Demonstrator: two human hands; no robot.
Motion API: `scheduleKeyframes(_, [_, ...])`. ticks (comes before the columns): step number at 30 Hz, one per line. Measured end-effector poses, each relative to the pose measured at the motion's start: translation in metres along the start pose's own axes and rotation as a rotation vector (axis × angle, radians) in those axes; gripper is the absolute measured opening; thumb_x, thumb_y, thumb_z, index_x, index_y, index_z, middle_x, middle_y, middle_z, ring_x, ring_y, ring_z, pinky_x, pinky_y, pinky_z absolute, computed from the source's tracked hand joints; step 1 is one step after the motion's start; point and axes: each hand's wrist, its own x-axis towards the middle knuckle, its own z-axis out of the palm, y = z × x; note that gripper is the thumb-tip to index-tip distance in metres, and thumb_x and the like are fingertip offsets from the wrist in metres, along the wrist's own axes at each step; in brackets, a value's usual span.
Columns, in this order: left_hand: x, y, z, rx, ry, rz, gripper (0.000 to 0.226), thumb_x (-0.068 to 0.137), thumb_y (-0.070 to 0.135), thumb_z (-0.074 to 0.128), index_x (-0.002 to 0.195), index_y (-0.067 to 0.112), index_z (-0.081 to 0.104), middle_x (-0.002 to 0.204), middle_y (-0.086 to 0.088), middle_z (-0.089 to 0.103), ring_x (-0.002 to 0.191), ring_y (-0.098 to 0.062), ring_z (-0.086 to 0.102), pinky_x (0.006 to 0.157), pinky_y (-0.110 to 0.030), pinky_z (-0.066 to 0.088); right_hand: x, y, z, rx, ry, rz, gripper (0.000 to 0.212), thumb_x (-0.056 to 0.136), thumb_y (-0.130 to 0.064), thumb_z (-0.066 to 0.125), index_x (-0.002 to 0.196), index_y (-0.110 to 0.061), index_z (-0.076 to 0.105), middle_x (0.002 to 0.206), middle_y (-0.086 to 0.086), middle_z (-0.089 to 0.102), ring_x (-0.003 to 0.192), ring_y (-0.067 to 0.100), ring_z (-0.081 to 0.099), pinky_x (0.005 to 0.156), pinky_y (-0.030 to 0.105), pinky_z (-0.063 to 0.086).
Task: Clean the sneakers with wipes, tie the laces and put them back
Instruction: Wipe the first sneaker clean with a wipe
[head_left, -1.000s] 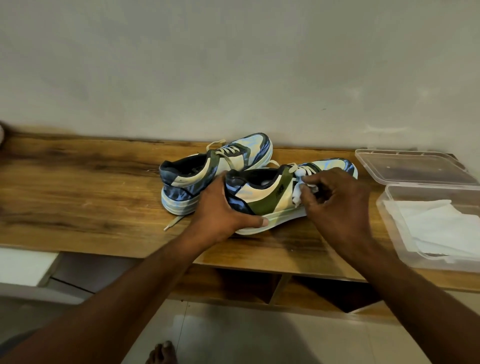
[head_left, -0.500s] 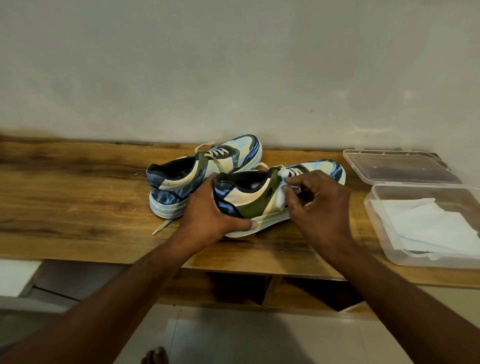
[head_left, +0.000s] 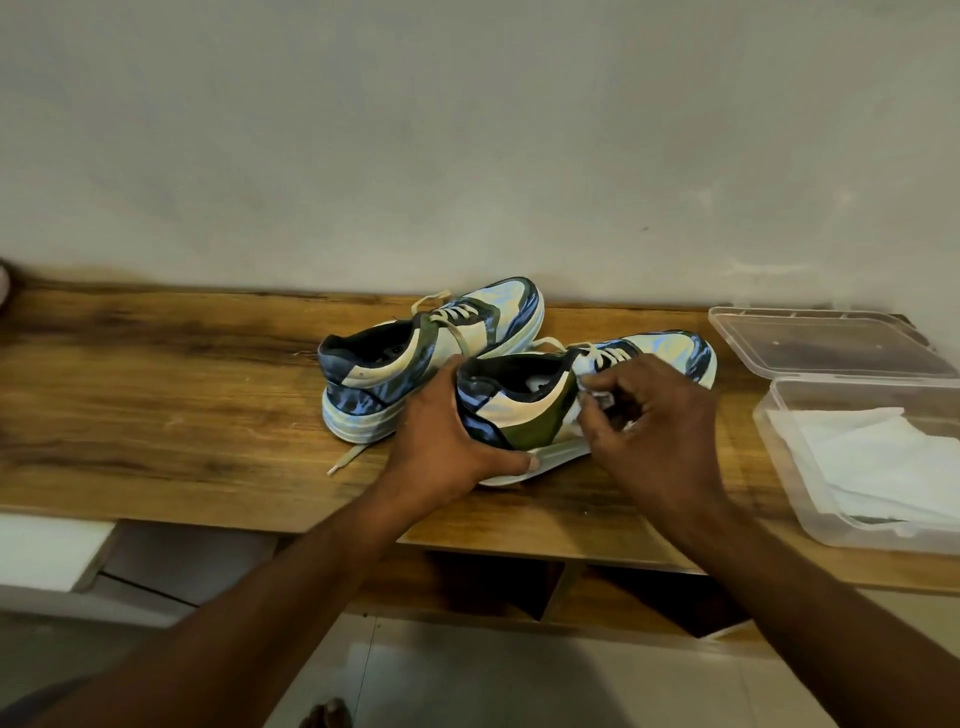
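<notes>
Two blue, cream and green sneakers stand side by side on a wooden shelf top (head_left: 156, 395). The far sneaker (head_left: 415, 364) has loose laces trailing toward the front. My left hand (head_left: 447, 441) grips the heel of the near sneaker (head_left: 524, 410), thumb along its sole. A crumpled white wipe (head_left: 592, 384) is pinched in my right hand (head_left: 654, 421) and pressed against the near sneaker's side, just below the laces. Most of the wipe is hidden by my fingers.
A clear plastic box (head_left: 779, 447) holding white wipes (head_left: 883, 457) sits at the right end of the shelf, its lid (head_left: 826, 343) lying behind it. The wall rises right behind the sneakers. Open compartments and tiled floor lie below the front edge.
My right hand with the wipe has slid back along the near sneaker's side from the lace area toward the green panel. My left hand keeps its hold on the heel.
</notes>
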Motion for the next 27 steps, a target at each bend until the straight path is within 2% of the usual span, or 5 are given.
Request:
scheduleKeyframes(5, [0.002, 0.000, -0.001, 0.002, -0.003, 0.002, 0.095, 0.045, 0.040, 0.105, 0.128, 0.031, 0.060, 0.120, 0.018, 0.072, 0.111, 0.001, 0.068, 0.095, -0.037, 0.060, 0.000, -0.003, -0.001, -0.021, -0.103, -0.097, 0.014, 0.080, -0.005, 0.082, 0.092, -0.009, 0.078, 0.088, 0.000, 0.070, 0.073, 0.010, 0.065, 0.064, 0.032, 0.057])
scheduleKeyframes(11, [0.001, 0.000, -0.001, 0.008, 0.001, -0.004, 0.096, 0.044, 0.037, 0.106, 0.128, 0.031, 0.060, 0.120, 0.018, 0.071, 0.110, 0.001, 0.067, 0.096, -0.037, 0.059, 0.013, 0.017, -0.015, -0.036, 0.019, 0.044, 0.013, 0.083, -0.006, 0.081, 0.094, -0.013, 0.079, 0.088, -0.002, 0.071, 0.076, 0.011, 0.066, 0.068, 0.032, 0.059])
scheduleKeyframes(19, [0.005, -0.004, -0.004, -0.035, -0.007, -0.017, 0.094, 0.044, 0.032, 0.107, 0.127, 0.027, 0.062, 0.119, 0.015, 0.074, 0.110, -0.002, 0.069, 0.096, -0.040, 0.060, -0.004, -0.006, -0.003, 0.003, -0.162, -0.154, 0.019, 0.079, 0.001, 0.082, 0.095, -0.008, 0.079, 0.091, 0.001, 0.070, 0.075, 0.010, 0.066, 0.065, 0.026, 0.056])
scheduleKeyframes(23, [0.005, -0.005, -0.004, -0.048, -0.014, -0.023, 0.093, 0.044, 0.035, 0.107, 0.126, 0.028, 0.063, 0.119, 0.014, 0.074, 0.111, -0.004, 0.070, 0.096, -0.041, 0.060, 0.010, 0.014, -0.014, -0.048, -0.025, -0.001, 0.016, 0.079, -0.003, 0.081, 0.093, -0.011, 0.080, 0.087, -0.001, 0.070, 0.070, 0.011, 0.063, 0.064, 0.037, 0.057])
scheduleKeyframes(27, [0.005, -0.004, -0.002, -0.057, -0.010, -0.029, 0.092, 0.044, 0.031, 0.107, 0.125, 0.029, 0.063, 0.118, 0.015, 0.074, 0.109, -0.003, 0.070, 0.095, -0.041, 0.060, 0.002, 0.003, -0.006, -0.039, -0.007, -0.030, 0.018, 0.079, 0.000, 0.082, 0.095, -0.009, 0.080, 0.089, 0.001, 0.070, 0.073, 0.011, 0.064, 0.066, 0.033, 0.059])
